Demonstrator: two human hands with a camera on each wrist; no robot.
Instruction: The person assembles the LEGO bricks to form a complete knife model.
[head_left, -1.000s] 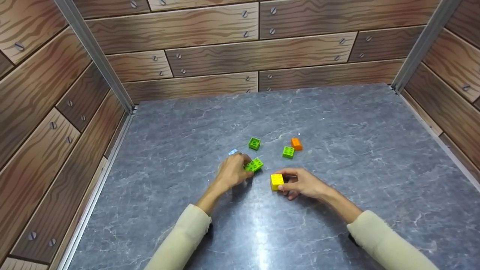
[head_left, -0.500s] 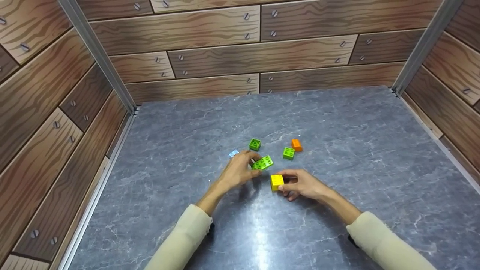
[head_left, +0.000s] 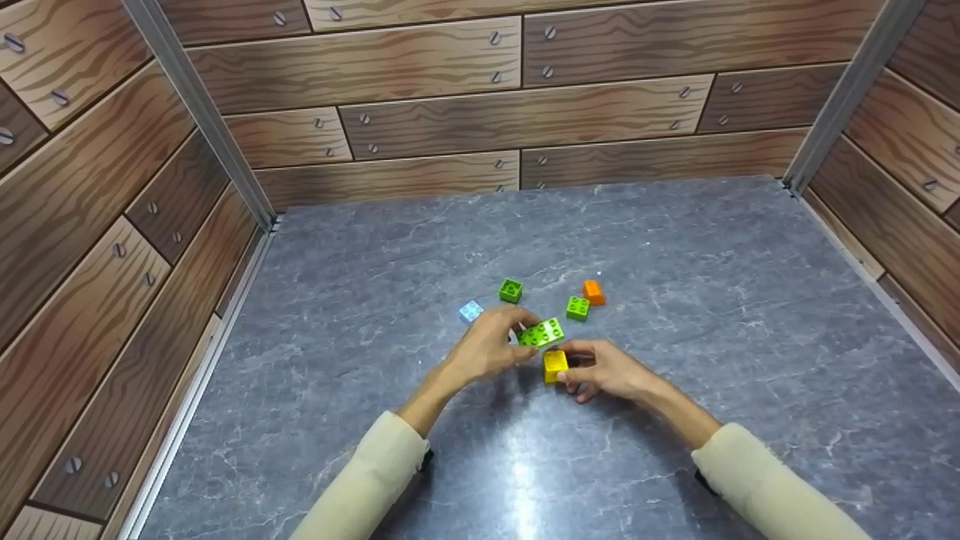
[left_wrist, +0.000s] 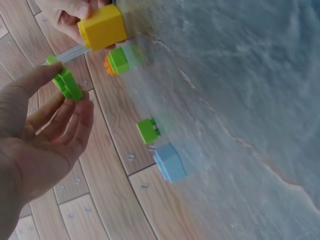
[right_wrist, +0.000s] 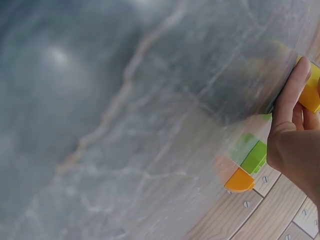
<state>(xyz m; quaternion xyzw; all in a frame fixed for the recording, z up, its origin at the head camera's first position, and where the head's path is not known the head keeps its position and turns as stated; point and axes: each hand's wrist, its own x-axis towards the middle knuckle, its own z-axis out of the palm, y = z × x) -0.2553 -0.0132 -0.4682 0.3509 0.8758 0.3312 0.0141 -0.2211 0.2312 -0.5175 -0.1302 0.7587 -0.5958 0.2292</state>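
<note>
My left hand [head_left: 491, 346] pinches a flat light-green toy building brick [head_left: 543, 332] by one end, thumb on one side and fingers on the other. In the left wrist view this thin brick [left_wrist: 70, 84] is held in the air, studs visible. Just below and to the right, my right hand [head_left: 613, 369] grips a tall yellow building brick [head_left: 555, 367] between thumb and fingers; it stands upright on the table. The green brick is close above the yellow one, and the left wrist view shows a gap between them. Only part of the yellow brick [right_wrist: 311, 92] shows in the right wrist view.
Beyond the hands, a light-blue brick [head_left: 471, 311] lies left, partly behind my left hand. A green brick [head_left: 511, 290] lies hollow side up. Another green brick [head_left: 577, 307] sits beside an orange brick [head_left: 593, 292]. Wood-patterned walls [head_left: 420, 127] enclose the grey marbled table [head_left: 360, 270].
My left hand has carried the flat green brick rightward, up to the yellow brick, uncovering more of the light-blue brick. My right hand has kept its hold on the yellow brick in place.
</note>
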